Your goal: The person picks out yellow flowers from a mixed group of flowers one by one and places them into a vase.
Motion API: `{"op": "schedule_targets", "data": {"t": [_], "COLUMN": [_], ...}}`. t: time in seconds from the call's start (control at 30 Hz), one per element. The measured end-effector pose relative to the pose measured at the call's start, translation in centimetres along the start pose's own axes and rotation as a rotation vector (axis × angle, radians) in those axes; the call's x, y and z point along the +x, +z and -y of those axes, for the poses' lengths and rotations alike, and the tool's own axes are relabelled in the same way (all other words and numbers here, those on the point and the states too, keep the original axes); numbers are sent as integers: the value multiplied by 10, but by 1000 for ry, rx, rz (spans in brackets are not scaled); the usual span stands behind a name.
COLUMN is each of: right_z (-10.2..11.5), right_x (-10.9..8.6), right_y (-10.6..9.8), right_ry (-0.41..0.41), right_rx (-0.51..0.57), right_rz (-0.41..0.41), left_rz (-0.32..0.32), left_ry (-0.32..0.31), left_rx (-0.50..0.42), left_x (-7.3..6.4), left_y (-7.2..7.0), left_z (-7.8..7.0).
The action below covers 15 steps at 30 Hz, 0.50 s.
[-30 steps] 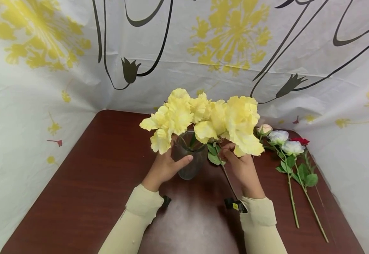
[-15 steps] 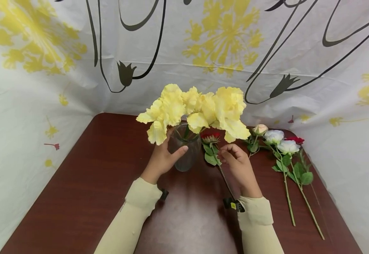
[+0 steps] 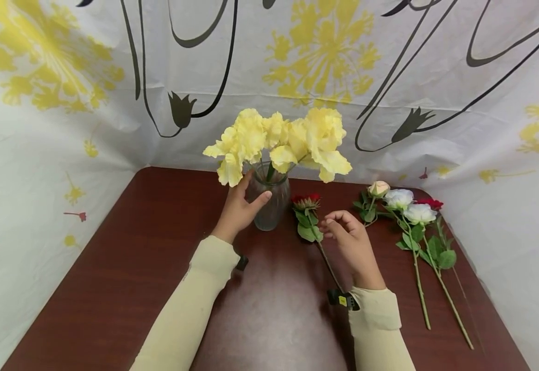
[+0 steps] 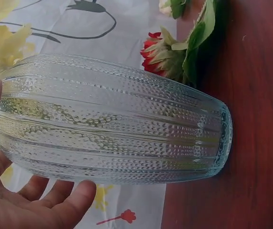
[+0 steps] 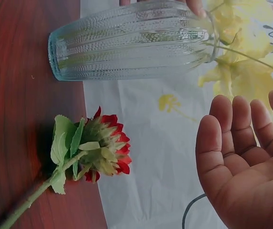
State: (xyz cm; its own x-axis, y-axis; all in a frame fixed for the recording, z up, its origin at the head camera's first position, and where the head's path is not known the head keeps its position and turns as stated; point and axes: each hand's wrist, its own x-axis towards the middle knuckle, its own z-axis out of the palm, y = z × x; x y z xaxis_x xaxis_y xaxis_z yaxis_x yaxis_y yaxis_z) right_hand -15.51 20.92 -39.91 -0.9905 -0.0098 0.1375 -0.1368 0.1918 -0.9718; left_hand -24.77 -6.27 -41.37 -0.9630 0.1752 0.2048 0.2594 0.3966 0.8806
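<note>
My left hand (image 3: 241, 206) holds a ribbed clear glass vase (image 3: 269, 206) near its neck, thumb on one side and fingers on the other. In the left wrist view the dimpled vase (image 4: 112, 124) lies between thumb and fingers (image 4: 74, 200). Ruffled yellow flowers (image 3: 278, 139) spread out above the rim, their stems inside the vase. My right hand (image 3: 350, 242) hovers with loosely bent fingers and nothing in them. Just left of it, a red flower (image 3: 305, 201) with green leaves lies on the table; its stem runs toward the right wrist. The right wrist view shows that red flower (image 5: 110, 143) apart from the hand.
Along the right side of the dark red-brown table (image 3: 167, 257) lie white roses (image 3: 419, 213), a pale peach rose (image 3: 378, 188) and another red flower (image 3: 430, 203). A patterned white sheet (image 3: 232, 77) hangs around the back and sides.
My left hand has moved the vase with its yellow flowers away toward the back of the table. The red flower's head has come into sight. The right hand has hardly moved.
</note>
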Motion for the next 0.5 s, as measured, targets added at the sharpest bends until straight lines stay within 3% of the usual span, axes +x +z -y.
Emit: {"op": "schedule_targets", "data": {"t": [0.13,0.23,0.37,0.5], "right_z": [-3,-3,-1,2], "right_x": [0,-1,-1,-1], "right_y": [-1,-3,-6,-6], "right_ry": [3,6,-2,1], "right_rx": [-7,-14,-54,-103], "right_rz": [-21,-40,-42,-68], "left_rz": [-28,-115,-243,-237], "left_ry": [-16,-51,-48,-2], "left_rx": [7,-17,-45,31], "left_x": [4,0,-14,-34], "left_y": [1,8,22,29], "left_z": [0,0,1,-3]}}
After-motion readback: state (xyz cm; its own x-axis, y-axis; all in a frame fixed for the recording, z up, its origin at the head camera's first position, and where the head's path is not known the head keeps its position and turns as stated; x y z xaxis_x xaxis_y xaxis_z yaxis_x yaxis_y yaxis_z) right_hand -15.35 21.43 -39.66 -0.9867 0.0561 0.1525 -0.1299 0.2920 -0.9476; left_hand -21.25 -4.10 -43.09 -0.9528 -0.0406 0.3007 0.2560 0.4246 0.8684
